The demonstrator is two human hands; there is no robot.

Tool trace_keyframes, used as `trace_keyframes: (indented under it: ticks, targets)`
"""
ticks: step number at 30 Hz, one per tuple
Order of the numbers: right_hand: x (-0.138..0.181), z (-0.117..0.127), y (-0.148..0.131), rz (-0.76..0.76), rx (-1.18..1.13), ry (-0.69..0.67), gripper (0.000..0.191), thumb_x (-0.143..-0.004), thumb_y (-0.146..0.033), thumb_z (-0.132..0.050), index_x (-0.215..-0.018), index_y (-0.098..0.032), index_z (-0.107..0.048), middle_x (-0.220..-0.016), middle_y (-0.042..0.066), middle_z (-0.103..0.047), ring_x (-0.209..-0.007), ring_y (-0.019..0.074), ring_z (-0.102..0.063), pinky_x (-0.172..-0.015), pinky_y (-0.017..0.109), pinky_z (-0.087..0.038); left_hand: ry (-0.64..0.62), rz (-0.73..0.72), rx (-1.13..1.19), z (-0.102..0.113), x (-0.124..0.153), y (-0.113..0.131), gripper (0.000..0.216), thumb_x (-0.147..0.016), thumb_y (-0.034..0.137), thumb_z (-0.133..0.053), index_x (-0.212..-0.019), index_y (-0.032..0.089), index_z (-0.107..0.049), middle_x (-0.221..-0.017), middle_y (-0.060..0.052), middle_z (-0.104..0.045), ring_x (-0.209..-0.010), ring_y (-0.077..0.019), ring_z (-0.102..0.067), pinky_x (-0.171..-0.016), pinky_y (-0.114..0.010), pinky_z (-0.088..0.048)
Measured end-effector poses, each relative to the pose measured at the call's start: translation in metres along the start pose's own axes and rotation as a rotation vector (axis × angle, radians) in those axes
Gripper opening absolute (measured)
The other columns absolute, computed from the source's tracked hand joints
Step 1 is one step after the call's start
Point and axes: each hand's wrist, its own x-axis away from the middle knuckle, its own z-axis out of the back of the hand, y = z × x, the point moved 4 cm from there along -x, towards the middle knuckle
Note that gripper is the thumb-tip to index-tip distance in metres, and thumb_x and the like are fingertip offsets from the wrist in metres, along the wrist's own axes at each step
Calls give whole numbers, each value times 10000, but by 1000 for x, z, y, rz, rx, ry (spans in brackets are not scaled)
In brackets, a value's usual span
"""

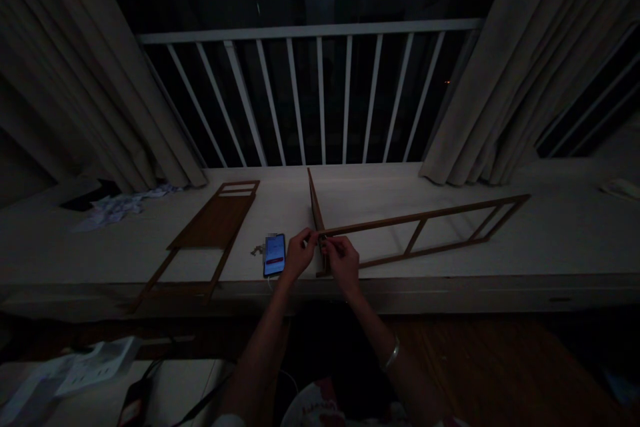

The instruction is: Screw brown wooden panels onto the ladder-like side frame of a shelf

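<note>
A brown wooden ladder-like frame (415,238) stands on its long edge on the white ledge, its far end pointing right. At its left end it meets a second narrow wooden piece (315,204), seen nearly edge-on. My left hand (301,252) closes its fingertips on the corner where the two meet. Just right of that corner, my right hand (343,262) is pinched close against the wood; whatever sits between its fingertips is too small and dark to make out. Beside my left hand lie a lit phone (274,255) and a few small loose pieces (257,250).
Another wooden frame with a solid panel (215,220) lies to the left, its legs overhanging the ledge (450,267). Crumpled white papers (113,208) are farther left. Curtains (480,80) flank a white railing (310,31). A white power strip (100,366) sits at lower left.
</note>
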Motion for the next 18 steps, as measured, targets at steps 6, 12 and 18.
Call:
trace_keyframes:
  ticks: [6,12,18]
  targets:
    - [3,2,1,4,-10,-7,176,-743,-336,-539,-823,-182,-565,-757,20,-641,-634,121,-600,-614,250,-481,-75,3,42,4,3,2,329,-821,420,-358,-720,166,-542,-654,17,-565,-619,-98,-511,-569,-196,-381]
    - [5,0,2,-6,18,-8,165,-756,-325,-522,-828,-184,-568,-762,18,-639,-625,119,-597,-607,248,-479,3,2,65,28,-13,5,294,-814,398,-389,-857,176,-577,-839,-20,-619,-798,-133,-557,-703,-237,-426]
    - [5,-1,5,-17,39,31,175,-764,-327,-504,-843,-186,-570,-776,23,-648,-637,122,-603,-626,256,-477,-76,-249,41,25,-50,35,327,-846,353,-345,-1059,212,-551,-1159,-32,-544,-1114,-147,-444,-986,-319,-293]
